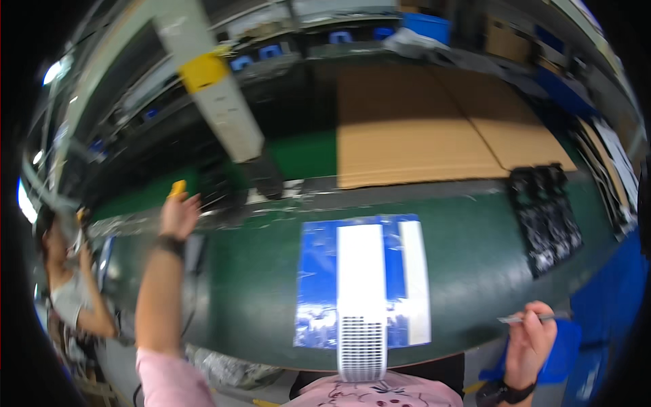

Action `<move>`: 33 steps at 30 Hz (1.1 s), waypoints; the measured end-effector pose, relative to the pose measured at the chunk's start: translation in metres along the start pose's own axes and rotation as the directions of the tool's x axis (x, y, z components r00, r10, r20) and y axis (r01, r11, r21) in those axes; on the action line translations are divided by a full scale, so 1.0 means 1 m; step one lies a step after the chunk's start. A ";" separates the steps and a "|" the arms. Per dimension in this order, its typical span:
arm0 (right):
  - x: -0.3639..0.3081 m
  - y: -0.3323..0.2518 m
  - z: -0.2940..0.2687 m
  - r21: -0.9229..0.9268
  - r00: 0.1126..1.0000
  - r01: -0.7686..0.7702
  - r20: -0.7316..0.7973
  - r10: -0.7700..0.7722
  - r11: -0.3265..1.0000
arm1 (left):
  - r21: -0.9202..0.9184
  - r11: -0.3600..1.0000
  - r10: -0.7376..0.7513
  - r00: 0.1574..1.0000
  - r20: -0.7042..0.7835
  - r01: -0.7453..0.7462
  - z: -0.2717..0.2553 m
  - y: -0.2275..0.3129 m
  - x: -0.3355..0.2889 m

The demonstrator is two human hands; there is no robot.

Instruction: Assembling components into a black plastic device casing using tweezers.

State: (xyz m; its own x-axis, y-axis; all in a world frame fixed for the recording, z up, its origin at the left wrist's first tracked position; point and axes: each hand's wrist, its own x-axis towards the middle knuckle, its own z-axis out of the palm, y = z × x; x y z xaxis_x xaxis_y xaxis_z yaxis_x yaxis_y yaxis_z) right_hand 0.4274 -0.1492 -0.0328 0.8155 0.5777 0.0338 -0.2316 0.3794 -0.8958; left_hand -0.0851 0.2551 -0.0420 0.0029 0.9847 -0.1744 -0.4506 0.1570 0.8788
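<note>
My left hand (180,216) is stretched out to the far left over the green table, its fingers closed on a small yellow object (178,188) too blurred to name. Low on the right, my right hand (532,342) pinches a slim grey metal tool (512,319), thin and pointed like tweezers, held level beyond the table's edge. Between the hands, a blue plastic sheet (317,271) lies on the table. On top of it rests a long white sheet (361,271), whose gridded near end bends over the front edge against my body. A white strip (415,281) runs down its right side.
Black moulded parts (546,220) lie at the right of the green table (468,237). Behind, a large cardboard sheet (420,136) covers part of the line. A pale post with a yellow band (203,73) rises at the back left. Another person (74,292) is at far left.
</note>
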 end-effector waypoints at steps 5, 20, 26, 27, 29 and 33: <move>0.005 -0.015 -0.089 -0.066 0.995 0.016 -0.095 -0.022 0.998 | 0.490 0.866 -0.021 0.970 0.240 -0.102 0.121 -0.043 -0.094; -0.036 -0.032 -0.001 0.089 0.982 0.053 0.174 -0.068 0.995 | 0.786 0.434 -0.511 0.598 0.618 -0.441 0.510 -0.285 -0.233; -0.034 -0.029 -0.032 0.037 0.995 0.037 0.094 -0.041 0.999 | 0.644 0.450 -0.355 0.538 0.764 -0.618 0.452 -0.226 -0.207; -0.033 -0.029 -0.033 0.017 0.995 0.017 0.097 -0.019 1.000 | 0.651 0.570 -0.387 0.535 0.751 -0.502 0.432 -0.207 -0.201; -0.034 -0.024 -0.022 0.024 0.993 -0.024 0.118 0.021 0.999 | 0.559 0.790 -0.337 0.583 0.739 -0.251 0.388 -0.165 -0.201; -0.028 0.003 0.024 -0.067 0.930 -0.183 0.310 0.195 0.981 | 0.267 0.953 -0.059 0.774 0.630 -0.145 0.306 -0.120 -0.196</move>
State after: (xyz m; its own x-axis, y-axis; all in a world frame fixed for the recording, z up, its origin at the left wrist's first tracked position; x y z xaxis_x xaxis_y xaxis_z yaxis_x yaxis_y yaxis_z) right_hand 0.3908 -0.1468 -0.0254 0.5492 0.8357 -0.0055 -0.3411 0.2181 -0.9144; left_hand 0.2415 0.0665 0.0227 0.5913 0.8010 0.0933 -0.1910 0.0267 0.9812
